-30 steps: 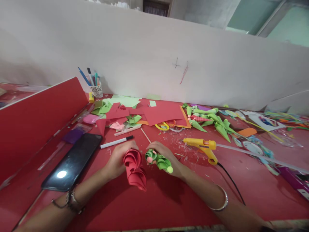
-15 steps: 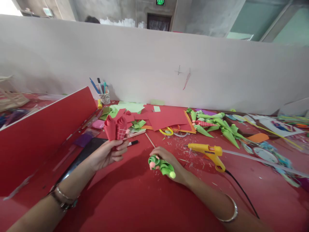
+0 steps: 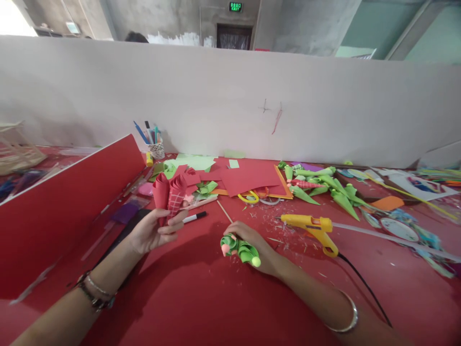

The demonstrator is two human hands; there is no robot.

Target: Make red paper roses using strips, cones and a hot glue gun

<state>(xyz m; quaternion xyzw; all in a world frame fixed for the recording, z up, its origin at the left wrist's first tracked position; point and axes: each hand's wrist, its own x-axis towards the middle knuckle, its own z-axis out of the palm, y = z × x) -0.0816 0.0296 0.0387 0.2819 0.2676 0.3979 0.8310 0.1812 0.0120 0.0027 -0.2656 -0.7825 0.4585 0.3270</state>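
Observation:
Two red rolled paper cones (image 3: 168, 191), one with a pale grid pattern, stand upright in my left hand (image 3: 153, 231), pinched near their lower ends. A small pink ball sits by the patterned cone. My right hand (image 3: 257, 242) is closed around green rolled paper cones (image 3: 239, 247), whose open ends face me and carry a pink ball and a yellow-green ball. A thin wooden stick (image 3: 224, 211) reaches from the right fingers toward the back; whether the hand holds it cannot be seen. Right of that hand lies a yellow hot glue gun (image 3: 309, 226) with a glue stick in it.
Red paper sheets (image 3: 248, 180) and scissors (image 3: 248, 196) lie at the back. Several green paper cones (image 3: 324, 185) are piled back right. A marker (image 3: 195, 216) lies near my left hand. A red board (image 3: 72, 206) stands at left, a pen cup (image 3: 156, 149) behind it.
My left hand has shifted slightly left and down with the red cones, turning them a little. My right hand keeps its grip on the green cones almost unmoved. The camera view tilts slightly.

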